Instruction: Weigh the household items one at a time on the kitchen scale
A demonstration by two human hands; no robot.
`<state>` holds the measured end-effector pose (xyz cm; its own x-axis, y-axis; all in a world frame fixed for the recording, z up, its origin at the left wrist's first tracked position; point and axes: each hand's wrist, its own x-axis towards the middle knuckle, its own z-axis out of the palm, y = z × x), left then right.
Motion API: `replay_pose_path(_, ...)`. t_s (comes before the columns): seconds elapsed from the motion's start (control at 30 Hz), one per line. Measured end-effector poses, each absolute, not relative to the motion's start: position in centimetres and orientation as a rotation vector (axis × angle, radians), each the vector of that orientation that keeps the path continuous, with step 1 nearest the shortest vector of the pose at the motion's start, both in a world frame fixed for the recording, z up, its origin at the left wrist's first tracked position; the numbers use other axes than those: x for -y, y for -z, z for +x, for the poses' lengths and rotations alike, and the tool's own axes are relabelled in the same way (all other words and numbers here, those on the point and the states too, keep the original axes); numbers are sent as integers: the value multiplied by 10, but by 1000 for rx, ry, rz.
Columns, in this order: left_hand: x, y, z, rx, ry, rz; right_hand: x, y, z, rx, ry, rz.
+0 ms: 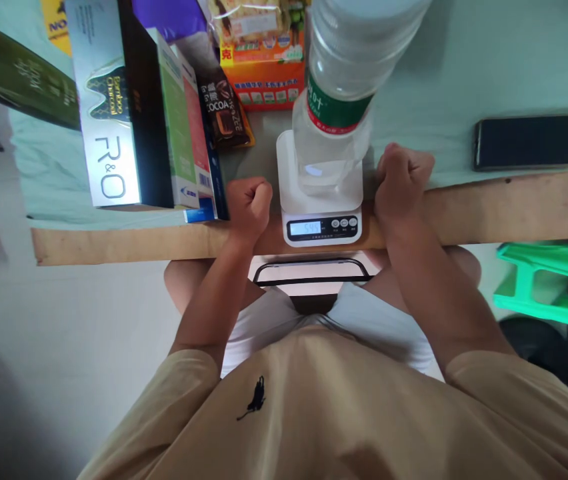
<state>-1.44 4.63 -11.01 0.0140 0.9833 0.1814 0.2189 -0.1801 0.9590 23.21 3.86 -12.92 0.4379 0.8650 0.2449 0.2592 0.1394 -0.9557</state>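
A large clear plastic bottle (334, 157) with a green and red label stands upright on a white digital kitchen scale (287, 180). The lit display (305, 228) seems to read 545. My left hand (250, 205) rests as a fist on the table edge, just left of the scale and beside a row of upright boxes. On the scale's other side, my right hand (401, 179) is likewise curled into a fist, close to the scale but apart from it. Nothing shows in either fist.
At left stand a silver and black box (109, 133), a green and pink box (181, 127) and a green bottle (19, 73). Behind are a cocoa snack pack (227, 113) and an orange package (264, 80). A phone (531, 141) lies right; a green stool (519, 280) stands below.
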Motion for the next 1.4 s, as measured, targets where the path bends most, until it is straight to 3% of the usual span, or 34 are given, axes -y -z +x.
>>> replay_pose_path(0.43,-46,114,-17,-1313,-1217,1462,-33,118,228,1199,-557,-1404)
replay_pose_path(0.63,-46,114,-16,-1300,-1237,1431,-36,91,223,1387,-373,-1139)
replay_pose_path(0.8,-46,116,-17,-1308,-1222,1423,-42,78,215,1543,-557,-969)
replay_pose_path(0.97,-45,112,-15,-1332,-1220,1453,-51,96,206,1683,-636,-817)
replay_pose_path(1.2,-45,109,-15,-1339,-1207,1472,-53,98,201,1609,-919,-969)
replay_pose_path(1.4,-45,107,-16,-1323,-1213,1505,-54,99,196,1539,-633,-903)
